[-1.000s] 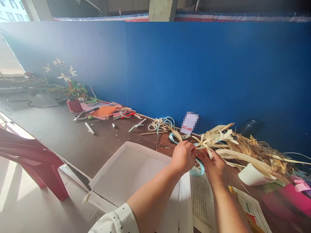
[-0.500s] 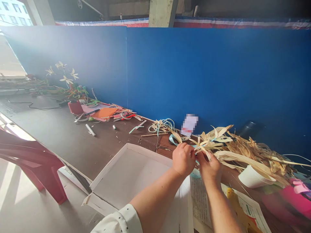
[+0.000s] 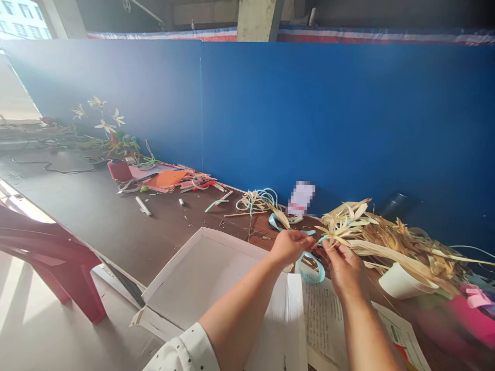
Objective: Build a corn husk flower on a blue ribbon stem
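Note:
A pale flower made of dried husk strips [image 3: 335, 231] points up and away, with a bit of light blue at its base. My right hand [image 3: 346, 265] pinches it just below the petals. Close beside it, my left hand [image 3: 291, 248] is closed, thumb and fingertips together on a light blue ribbon [image 3: 316, 275]. A loop of that ribbon hangs below the fingertips, over a printed sheet [image 3: 320, 314]. The exact grip of the left fingertips is partly hidden.
A shallow white cardboard box [image 3: 201, 288] lies under my left forearm. Dried husks [image 3: 410, 247] and a white cup [image 3: 406, 281] are to the right. Coloured paper [image 3: 168, 179], cords [image 3: 259, 200] and a marker [image 3: 144, 206] lie leftward. A blue partition [image 3: 309, 113] stands behind.
My hands have moved slightly apart, the right one shifting right with the flower. The blue ribbon's loop now shows between and below them. My right forearm now covers the yellow object.

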### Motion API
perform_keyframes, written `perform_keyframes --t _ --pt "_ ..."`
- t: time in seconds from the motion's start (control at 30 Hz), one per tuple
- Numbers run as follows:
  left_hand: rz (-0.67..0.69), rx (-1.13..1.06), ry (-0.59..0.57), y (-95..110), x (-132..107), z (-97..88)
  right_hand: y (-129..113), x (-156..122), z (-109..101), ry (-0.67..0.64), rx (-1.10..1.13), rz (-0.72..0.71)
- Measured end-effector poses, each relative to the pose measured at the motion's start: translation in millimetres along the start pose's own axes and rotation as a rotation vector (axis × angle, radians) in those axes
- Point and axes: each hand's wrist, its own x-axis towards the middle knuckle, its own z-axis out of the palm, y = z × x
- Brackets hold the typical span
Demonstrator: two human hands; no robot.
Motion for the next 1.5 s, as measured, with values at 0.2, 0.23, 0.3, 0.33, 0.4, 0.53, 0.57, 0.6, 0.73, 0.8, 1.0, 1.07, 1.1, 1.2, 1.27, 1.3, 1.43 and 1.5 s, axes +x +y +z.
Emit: perform_keyframes --t 0.2,0.23,0.3,0.33,0.4,0.53,0.57,0.6,0.73,0.8,1.0,1.07,1.1,1.2,1.27,1.3,1.43,1.5 --pt "-0.255 -0.284 -0.183 5 -3 -10.2 -6 -2 -4 -0.026 -0.059 -0.008" --pt "-0.265 -0.311 -0.217 4 -4 -11.3 -8 -2 -4 -0.034 -0.064 -0.009" --pt "-0.27 -0.362 -0.262 3 -5 -12.9 -11 -3 -4 -0.054 -0.075 -0.015" --pt "-0.27 -0.383 -0.273 3 -5 -13.3 -12 -3 -4 -0.064 -0.084 -0.022" --pt "-0.278 -0.416 -0.285 2 -5 -13.6 -15 -4 -4 -0.082 -0.113 -0.041" --pt "-0.325 -0.466 -0.281 -1 -3 -12.4 -18 -6 -2 -0.098 -0.158 -0.079" --pt "-0.34 -0.471 -0.282 -1 -3 -12.0 -19 -6 -1 -0.096 -0.158 -0.086" --pt "-0.352 -0.47 -0.286 -2 -2 -11.8 -19 -7 0 -0.091 -0.156 -0.09" --pt "-0.331 -0.441 -0.262 -1 -2 -10.4 -21 -8 4 -0.037 -0.148 -0.084" --pt "-0.284 -0.416 -0.228 1 -3 -8.7 -23 -9 5 -0.022 -0.135 -0.067" --pt "-0.123 -0.163 -0.055 0 -2 1.8 -18 -8 2 -0.061 -0.076 0.0" --pt "-0.06 -0.044 0.009 -3 -2 6.1 -13 -7 1 -0.037 -0.116 -0.039" --pt "-0.031 0.012 0.047 -5 -2 8.3 -11 -6 2 -0.018 -0.156 -0.064" --pt "0.039 0.145 0.156 -8 -4 14.5 -7 -7 5 0.053 -0.274 -0.137" --pt "0.075 0.204 0.209 -9 -6 17.9 -7 -8 7 0.098 -0.333 -0.182" --pt "0.09 0.228 0.229 -10 -7 19.2 -8 -9 8 0.116 -0.357 -0.206" --pt "0.159 0.312 0.306 -12 -7 21.6 -15 -12 11 0.153 -0.461 -0.313" --pt "0.197 0.353 0.344 -13 -8 21.4 -20 -14 13 0.158 -0.513 -0.35"
